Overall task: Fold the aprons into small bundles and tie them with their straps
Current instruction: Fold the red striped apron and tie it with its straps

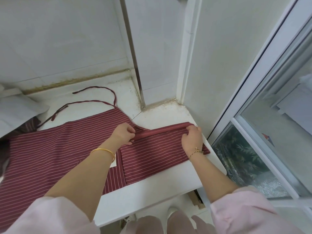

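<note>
The left hand and the right hand are each pinching the folded-over band of the apron stretched between them. Pulling unevenly could be skewing the fold, and the end under the right hand is sitting near the counter edge, where it could be slipping off. The apron is lying flat on the counter, spreading far left of the left hand, dark red with thin pale stripes, its straps trailing loose beyond the left hand.

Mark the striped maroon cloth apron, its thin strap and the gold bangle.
striped maroon cloth apron (50, 149): head view, flat panel.
thin strap (98, 87): head view, upper curve.
gold bangle (103, 149): head view, band top.
</note>
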Demonstrator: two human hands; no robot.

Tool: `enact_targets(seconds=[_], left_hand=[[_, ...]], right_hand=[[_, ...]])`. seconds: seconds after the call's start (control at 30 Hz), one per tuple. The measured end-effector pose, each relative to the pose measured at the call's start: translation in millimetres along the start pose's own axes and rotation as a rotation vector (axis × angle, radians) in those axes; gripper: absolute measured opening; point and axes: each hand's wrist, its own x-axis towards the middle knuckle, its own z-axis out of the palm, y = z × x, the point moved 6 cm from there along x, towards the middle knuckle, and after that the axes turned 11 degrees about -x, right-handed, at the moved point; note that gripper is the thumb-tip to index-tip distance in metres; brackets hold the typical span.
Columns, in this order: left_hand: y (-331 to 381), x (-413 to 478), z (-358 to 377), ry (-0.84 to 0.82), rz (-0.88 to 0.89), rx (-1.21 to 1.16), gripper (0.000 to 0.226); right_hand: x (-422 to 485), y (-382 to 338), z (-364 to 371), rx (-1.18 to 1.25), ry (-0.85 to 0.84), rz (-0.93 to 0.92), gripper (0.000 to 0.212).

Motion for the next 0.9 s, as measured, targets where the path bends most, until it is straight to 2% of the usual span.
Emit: enact_targets(seconds=[0.13, 0.23, 0.3, 0.37, 0.47, 0.57, 0.63, 0.77, 0.9], left_hand=[[-5.6, -1.1, -1.2, 0.112, 0.139, 0.285, 0.022], [-2.5, -10.1, -5.2, 0.289, 0.254, 0.356, 0.013], [-5.1, -12.5, 1.3, 0.256, 0.299, 0.348, 0.005], [-12.7, -13.4, 10.5, 0.151, 0.308, 0.396, 0.003], [-31.8, -12.4, -1.4, 0.132, 0.258, 0.35, 0.013], [-48.2, -9.5, -37.5, 0.249, 0.226, 0.236, 0.019], [-57.7, -6.9, -64.2, 0.308, 0.2, 0.225, 0.022], [-77.2, 1.9, -121.3, 0.388, 0.14, 0.286, 0.035], [-100.3, 14.4, -177.5, 0.418, 0.111, 0.443, 0.048]], right_hand=[[-11.3, -8.4, -11.3, 0.067, 0.113, -0.018, 0.016], [-28.2, -45.3, -11.1, -0.107, 0.156, -0.344, 0.017], [-41.9, -75.1, 10.3, -0.263, 0.048, -0.63, 0.023], [-52.1, -89.0, 35.9, -0.385, -0.111, -0.755, 0.027], [-51.3, -95.6, 55.0, -0.513, -0.218, -0.695, 0.027], [-49.3, -116.2, 55.0, -0.597, -0.192, -0.688, 0.028], [-50.5, -135.9, 56.3, -0.568, -0.143, -0.698, 0.025], [-57.3, -187.2, 78.9, -0.454, -0.164, -0.731, 0.025], [-64.0, -248.1, 114.3, -0.483, -0.209, -0.81, 0.031]])
